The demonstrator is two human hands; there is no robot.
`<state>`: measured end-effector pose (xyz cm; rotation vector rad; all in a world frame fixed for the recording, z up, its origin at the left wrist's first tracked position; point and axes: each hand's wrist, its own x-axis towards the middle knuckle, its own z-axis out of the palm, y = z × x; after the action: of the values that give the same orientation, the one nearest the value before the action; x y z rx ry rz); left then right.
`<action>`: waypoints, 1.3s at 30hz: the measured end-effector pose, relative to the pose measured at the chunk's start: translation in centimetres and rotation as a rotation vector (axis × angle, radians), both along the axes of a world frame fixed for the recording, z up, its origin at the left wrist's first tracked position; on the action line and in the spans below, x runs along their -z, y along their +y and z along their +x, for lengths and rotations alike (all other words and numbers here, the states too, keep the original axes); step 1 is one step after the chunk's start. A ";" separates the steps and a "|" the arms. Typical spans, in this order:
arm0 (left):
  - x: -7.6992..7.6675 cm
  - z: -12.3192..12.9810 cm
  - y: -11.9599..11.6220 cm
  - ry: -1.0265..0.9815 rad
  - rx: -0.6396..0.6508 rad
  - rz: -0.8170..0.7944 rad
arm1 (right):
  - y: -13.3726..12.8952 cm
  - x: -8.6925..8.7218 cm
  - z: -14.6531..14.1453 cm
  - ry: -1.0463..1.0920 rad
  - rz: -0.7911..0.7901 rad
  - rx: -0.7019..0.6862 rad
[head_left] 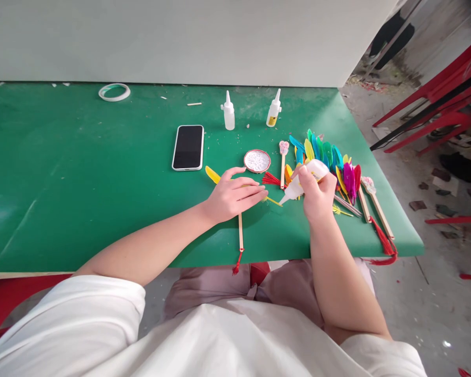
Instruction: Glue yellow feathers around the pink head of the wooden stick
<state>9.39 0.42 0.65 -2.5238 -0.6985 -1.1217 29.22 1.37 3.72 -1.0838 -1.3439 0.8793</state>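
My right hand [317, 191] is wrapped round a white squeeze glue bottle [296, 187], tilted with its nozzle down at the quill end of a yellow feather [212, 175]. My left hand [235, 196] lies over the middle of that feather with fingers stretched out, hiding part of it. From under this hand a wooden stick [240, 233] with a red tassel [237, 263] sticks out toward the table's front edge. Just beyond my left fingertips lies a small round dish [257, 161] with a red rim and whitish contents. Another stick with a pinkish, decorated end [283, 148] lies near the bottle.
Many-coloured feathers [325, 152] are heaped to the right, beside two more decorated sticks [379, 207]. Two small bottles [229, 112] stand at the back, with a phone [188, 147] and a tape roll [114, 92] further left. Red chairs [435, 94] stand beyond the green table's [82, 173] right edge.
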 end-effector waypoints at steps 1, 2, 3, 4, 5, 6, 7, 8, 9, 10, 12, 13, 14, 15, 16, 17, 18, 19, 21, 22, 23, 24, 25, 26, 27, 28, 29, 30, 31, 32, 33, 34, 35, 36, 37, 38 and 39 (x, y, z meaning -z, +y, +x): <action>0.0 0.0 0.0 0.003 -0.006 0.003 | 0.0 0.1 0.0 0.004 0.003 -0.016; 0.0 0.0 0.0 0.005 -0.012 0.005 | 0.1 0.1 0.1 0.007 0.010 -0.030; 0.1 0.0 0.0 0.005 -0.015 0.006 | 0.1 0.1 0.2 0.007 0.019 -0.036; 0.1 0.0 0.0 0.003 -0.018 0.007 | 0.1 0.1 0.3 0.006 0.030 -0.036; 0.1 0.0 0.0 0.000 -0.021 0.008 | 0.2 0.1 0.4 0.002 0.038 -0.033; 0.1 0.0 0.0 -0.002 -0.024 0.010 | 0.2 0.1 0.5 -0.002 0.045 -0.028; 0.2 0.1 0.0 -0.004 -0.027 0.013 | 0.2 0.0 0.5 -0.006 0.048 -0.022; 0.2 0.1 0.0 -0.005 -0.031 0.018 | 0.3 0.0 0.5 -0.007 0.050 -0.014; 0.1 0.1 0.1 -0.005 -0.035 0.023 | 0.3 0.0 0.5 -0.008 0.053 -0.007; 0.1 0.1 0.1 -0.003 -0.039 0.027 | 0.3 0.1 0.5 -0.010 0.058 0.000; 0.0 0.1 0.1 0.004 -0.043 0.033 | 0.2 0.1 0.4 -0.016 0.070 0.003; -0.1 0.1 0.1 0.008 -0.045 0.035 | 0.2 0.1 0.3 -0.020 0.073 -0.001; -0.1 0.1 0.0 0.012 -0.046 0.036 | 0.1 0.1 0.3 -0.022 0.075 -0.009; -0.2 0.1 0.0 0.014 -0.048 0.036 | 0.1 0.1 0.2 -0.024 0.075 -0.018; -0.2 0.1 0.0 0.014 -0.049 0.036 | 0.1 0.0 0.2 -0.024 0.077 -0.025; -0.2 0.0 0.0 0.013 -0.051 0.034 | 0.1 0.0 0.2 -0.022 0.081 -0.029; -0.1 0.0 0.0 0.011 -0.052 0.031 | 0.1 0.0 0.3 -0.021 0.084 -0.033; -0.1 0.0 0.0 0.008 -0.052 0.027 | 0.1 -0.1 0.4 -0.020 0.088 -0.036; 0.0 0.0 0.0 0.003 -0.053 0.016 | 0.2 -0.1 0.5 -0.018 0.087 -0.033; 0.0 0.0 0.0 0.000 -0.054 0.012 | 0.2 0.0 0.6 -0.017 0.081 -0.029; 0.1 -0.1 0.0 -0.004 -0.057 0.009 | 0.3 0.0 0.7 -0.016 0.074 -0.023; 0.1 -0.1 0.0 -0.007 -0.061 0.008 | 0.4 0.0 0.7 -0.013 0.067 -0.017; 0.1 -0.1 0.0 -0.008 -0.065 0.007 | 0.4 0.1 0.8 -0.009 0.062 -0.011; 0.1 -0.1 -0.1 -0.008 -0.069 0.007 | 0.5 0.1 0.8 -0.003 0.058 -0.005; 0.1 -0.1 -0.1 -0.009 -0.072 0.009 | 0.5 0.1 0.8 0.005 0.059 0.002; 0.1 -0.1 -0.1 -0.008 -0.073 0.011 | 0.6 0.1 0.7 0.014 0.061 0.010; 0.1 -0.1 -0.1 -0.009 -0.073 0.014 | 0.7 0.1 0.7 0.022 0.061 0.020; 0.1 -0.1 -0.1 -0.012 -0.071 0.019 | 0.7 0.1 0.7 0.032 0.058 0.028; 0.1 -0.1 -0.1 -0.016 -0.069 0.026 | 0.8 0.2 0.7 0.042 0.049 0.032; 0.1 -0.1 -0.1 -0.021 -0.065 0.034 | 0.8 0.2 0.6 0.054 0.033 0.033; 0.1 -0.1 -0.1 -0.026 -0.059 0.043 | 0.9 0.3 0.6 0.066 0.011 0.032; 0.1 -0.1 -0.1 -0.029 -0.053 0.050 | 0.9 0.4 0.6 0.078 -0.015 0.028; 0.1 -0.1 -0.2 -0.035 -0.046 0.056 | 1.0 0.4 0.5 0.090 -0.043 0.024; 0.1 -0.1 -0.2 -0.041 -0.038 0.059 | 1.0 0.6 0.4 0.101 -0.071 0.022; 0.1 -0.1 -0.2 -0.046 -0.031 0.062 | 1.1 0.6 0.4 0.111 -0.098 0.020; 0.0 -0.1 -0.3 -0.050 -0.025 0.065 | 1.1 0.7 0.3 0.120 -0.123 0.017; 0.0 -0.1 -0.3 -0.053 -0.022 0.069 | 1.1 0.8 0.2 0.128 -0.143 0.013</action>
<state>9.31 0.07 0.66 -2.4310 -0.6870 -1.1887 29.46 2.46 2.95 -1.1245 -1.1810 1.0307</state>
